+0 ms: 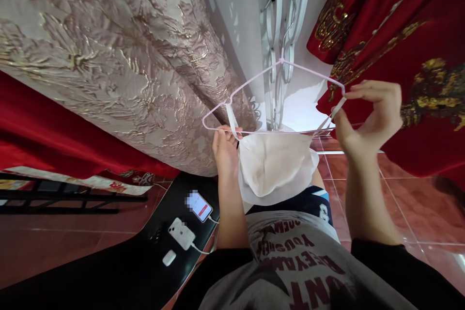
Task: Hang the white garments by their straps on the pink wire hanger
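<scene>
A pale pink wire hanger [257,76] hangs by its hook in front of white metal bars. Below its bottom bar droops a cream garment [272,164] with thin straps, probably a camisole. One strap loops over the hanger's left notch; my left hand [228,152] has its fingers curled at that strap's lower end, by the bottom bar. At the hanger's right end, my right hand [374,118] pinches the other strap [338,105] between thumb and fingers. That strap runs slanting down to the garment, near the right notch.
A beige floral-textured curtain [145,68] hangs at the left, red gold-trimmed fabric [392,58] at the right. On a black tabletop [119,261] lie two phones [201,207] with cables and a small white case [169,257]. Red tiles [407,203] cover the floor.
</scene>
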`<action>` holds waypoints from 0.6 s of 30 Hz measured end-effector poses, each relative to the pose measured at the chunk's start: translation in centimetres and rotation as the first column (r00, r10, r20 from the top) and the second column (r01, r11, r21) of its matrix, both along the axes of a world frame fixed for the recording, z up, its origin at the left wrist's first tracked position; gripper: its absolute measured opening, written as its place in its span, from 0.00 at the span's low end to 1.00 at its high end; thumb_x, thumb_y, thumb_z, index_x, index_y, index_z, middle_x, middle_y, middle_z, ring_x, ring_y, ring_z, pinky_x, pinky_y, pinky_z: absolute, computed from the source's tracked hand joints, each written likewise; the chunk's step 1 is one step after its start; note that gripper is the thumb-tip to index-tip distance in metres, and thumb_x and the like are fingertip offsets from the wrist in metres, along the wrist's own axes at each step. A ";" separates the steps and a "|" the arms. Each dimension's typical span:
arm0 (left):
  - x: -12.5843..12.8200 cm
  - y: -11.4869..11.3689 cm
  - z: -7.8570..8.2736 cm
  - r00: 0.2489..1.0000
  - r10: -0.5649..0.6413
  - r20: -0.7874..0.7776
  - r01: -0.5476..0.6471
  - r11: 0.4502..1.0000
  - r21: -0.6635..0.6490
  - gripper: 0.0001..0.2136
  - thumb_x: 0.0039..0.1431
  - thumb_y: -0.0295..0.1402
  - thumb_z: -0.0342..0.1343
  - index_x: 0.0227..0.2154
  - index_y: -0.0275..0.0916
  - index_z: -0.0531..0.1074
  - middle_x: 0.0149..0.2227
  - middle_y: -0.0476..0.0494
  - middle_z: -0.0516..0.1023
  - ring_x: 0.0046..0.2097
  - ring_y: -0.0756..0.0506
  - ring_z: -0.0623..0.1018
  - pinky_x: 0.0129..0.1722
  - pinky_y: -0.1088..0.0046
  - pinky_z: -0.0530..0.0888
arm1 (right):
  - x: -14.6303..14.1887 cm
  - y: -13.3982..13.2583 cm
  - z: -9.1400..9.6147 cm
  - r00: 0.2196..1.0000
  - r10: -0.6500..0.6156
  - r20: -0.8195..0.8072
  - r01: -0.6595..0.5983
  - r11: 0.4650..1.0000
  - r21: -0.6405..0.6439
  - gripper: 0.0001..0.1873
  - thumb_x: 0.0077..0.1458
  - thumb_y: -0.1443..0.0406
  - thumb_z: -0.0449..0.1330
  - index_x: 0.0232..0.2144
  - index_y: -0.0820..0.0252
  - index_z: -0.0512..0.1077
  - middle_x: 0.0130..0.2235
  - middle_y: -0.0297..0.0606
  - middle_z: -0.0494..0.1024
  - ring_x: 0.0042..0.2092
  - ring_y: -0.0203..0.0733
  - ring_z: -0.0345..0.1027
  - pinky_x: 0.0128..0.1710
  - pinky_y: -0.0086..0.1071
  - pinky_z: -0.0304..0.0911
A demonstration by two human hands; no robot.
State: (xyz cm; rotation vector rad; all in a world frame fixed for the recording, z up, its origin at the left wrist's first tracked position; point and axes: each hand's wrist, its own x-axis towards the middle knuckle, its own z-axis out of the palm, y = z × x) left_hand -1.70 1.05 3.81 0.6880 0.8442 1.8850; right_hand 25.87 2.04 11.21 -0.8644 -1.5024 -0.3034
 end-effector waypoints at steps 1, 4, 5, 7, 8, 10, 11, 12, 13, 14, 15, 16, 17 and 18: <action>0.0 0.0 0.0 1.000 -0.001 -0.007 0.001 1.000 -0.001 0.21 0.55 0.53 0.71 0.33 0.40 0.73 0.32 0.44 0.84 0.30 0.50 0.78 0.38 0.73 0.75 | -0.6 -0.1 -0.8 0.999 0.021 -0.026 -0.020 0.999 0.046 0.08 0.60 0.64 0.66 0.43 0.50 0.78 0.43 0.38 0.79 0.51 0.52 0.75 0.58 0.56 0.69; 0.4 0.0 -0.3 0.999 -0.006 -0.049 0.005 1.000 -0.016 0.21 0.57 0.53 0.70 0.34 0.39 0.74 0.36 0.41 0.87 0.29 0.50 0.77 0.35 0.74 0.74 | -2.2 -0.4 -3.4 0.991 0.132 0.008 -0.131 0.989 -0.073 0.12 0.63 0.64 0.64 0.48 0.47 0.78 0.48 0.37 0.81 0.59 0.53 0.74 0.66 0.61 0.64; 0.6 0.0 -0.6 0.998 -0.004 -0.070 0.003 1.000 -0.026 0.20 0.58 0.53 0.69 0.35 0.39 0.75 0.38 0.39 0.87 0.29 0.50 0.78 0.33 0.75 0.73 | -2.6 -0.3 -4.2 0.978 0.200 0.053 -0.186 0.962 -0.201 0.13 0.64 0.63 0.63 0.51 0.47 0.77 0.50 0.37 0.81 0.61 0.54 0.73 0.67 0.61 0.64; 0.9 -0.3 -1.3 0.991 0.010 -0.134 -0.016 0.999 -0.049 0.20 0.60 0.53 0.67 0.40 0.39 0.78 0.42 0.37 0.87 0.31 0.49 0.80 0.32 0.74 0.73 | -3.2 -0.2 -5.6 0.931 0.346 0.121 -0.259 0.856 -0.448 0.17 0.65 0.62 0.62 0.55 0.48 0.75 0.56 0.41 0.80 0.64 0.54 0.71 0.66 0.61 0.66; 0.9 -0.5 -1.6 0.983 0.013 -0.183 -0.025 0.998 -0.064 0.20 0.62 0.53 0.65 0.41 0.39 0.79 0.41 0.38 0.87 0.32 0.49 0.81 0.34 0.74 0.74 | -3.3 -0.1 -6.2 0.908 0.396 0.137 -0.274 0.808 -0.522 0.18 0.65 0.61 0.62 0.56 0.49 0.75 0.59 0.42 0.79 0.66 0.55 0.70 0.65 0.61 0.68; 0.7 -1.3 -2.0 0.952 0.011 -0.307 -0.042 0.995 -0.095 0.20 0.66 0.52 0.62 0.40 0.38 0.80 0.35 0.40 0.87 0.33 0.47 0.82 0.40 0.71 0.77 | -3.2 0.1 -7.1 0.902 0.414 0.125 -0.280 0.778 -0.563 0.16 0.65 0.62 0.63 0.54 0.50 0.76 0.63 0.44 0.76 0.68 0.55 0.68 0.66 0.61 0.67; 0.5 -1.8 -1.9 0.928 0.006 -0.373 -0.049 0.993 -0.107 0.20 0.67 0.52 0.60 0.38 0.37 0.81 0.32 0.41 0.85 0.32 0.47 0.82 0.42 0.70 0.77 | -3.1 0.0 -7.3 0.912 0.395 0.106 -0.279 0.790 -0.547 0.14 0.65 0.62 0.63 0.52 0.50 0.77 0.62 0.44 0.76 0.67 0.54 0.68 0.67 0.61 0.66; 0.2 -2.3 -1.6 0.902 -0.002 -0.431 -0.052 0.992 -0.113 0.20 0.68 0.51 0.60 0.35 0.37 0.81 0.29 0.42 0.84 0.31 0.48 0.82 0.40 0.71 0.77 | -3.0 -0.1 -7.4 0.924 0.373 0.085 -0.277 0.805 -0.525 0.11 0.65 0.63 0.63 0.50 0.50 0.77 0.60 0.43 0.78 0.66 0.53 0.70 0.67 0.60 0.66; -0.2 -2.9 -1.0 0.881 -0.019 -0.473 -0.039 0.993 -0.114 0.20 0.67 0.50 0.61 0.31 0.37 0.81 0.27 0.43 0.82 0.30 0.48 0.80 0.36 0.73 0.76 | -2.9 -0.3 -7.3 0.933 0.353 0.068 -0.274 0.820 -0.502 0.09 0.65 0.64 0.62 0.47 0.50 0.78 0.58 0.41 0.79 0.64 0.52 0.71 0.65 0.59 0.66; -0.5 -3.4 -0.1 0.870 -0.048 -0.491 -0.007 0.994 -0.109 0.19 0.67 0.48 0.62 0.29 0.37 0.81 0.25 0.44 0.81 0.28 0.49 0.79 0.31 0.75 0.73 | -2.8 -0.5 -7.2 0.941 0.334 0.058 -0.267 0.835 -0.481 0.07 0.65 0.65 0.62 0.45 0.50 0.78 0.55 0.40 0.81 0.61 0.51 0.73 0.63 0.57 0.68; -0.9 -3.8 0.9 0.870 -0.088 -0.485 0.045 0.994 -0.101 0.18 0.65 0.48 0.64 0.29 0.37 0.81 0.24 0.45 0.79 0.26 0.50 0.77 0.26 0.77 0.69 | -2.9 -0.8 -7.0 0.948 0.315 0.054 -0.256 0.850 -0.461 0.06 0.65 0.65 0.62 0.43 0.50 0.79 0.52 0.39 0.82 0.58 0.50 0.74 0.61 0.55 0.69; -1.2 -4.0 2.0 0.881 -0.136 -0.453 0.109 0.990 -0.085 0.16 0.63 0.47 0.65 0.30 0.38 0.81 0.24 0.45 0.78 0.25 0.51 0.75 0.22 0.78 0.65 | -3.0 -1.2 -6.8 0.954 0.295 0.049 -0.244 0.863 -0.442 0.06 0.65 0.66 0.62 0.42 0.50 0.79 0.50 0.38 0.82 0.56 0.49 0.75 0.58 0.53 0.69; -1.5 -4.1 3.1 0.899 -0.172 -0.403 0.164 0.985 -0.056 0.16 0.61 0.48 0.67 0.32 0.38 0.81 0.25 0.45 0.78 0.25 0.51 0.74 0.20 0.78 0.63 | -3.2 -1.5 -6.6 0.960 0.277 0.041 -0.234 0.874 -0.426 0.05 0.65 0.66 0.62 0.41 0.50 0.79 0.48 0.38 0.82 0.53 0.49 0.75 0.56 0.52 0.69; -1.7 -3.9 4.1 0.920 -0.184 -0.345 0.190 0.982 -0.015 0.16 0.60 0.49 0.67 0.35 0.39 0.81 0.28 0.44 0.79 0.27 0.50 0.75 0.19 0.78 0.63 | -3.5 -1.7 -6.5 0.964 0.266 0.028 -0.231 0.881 -0.414 0.05 0.65 0.66 0.62 0.40 0.50 0.79 0.46 0.37 0.82 0.51 0.48 0.75 0.54 0.50 0.69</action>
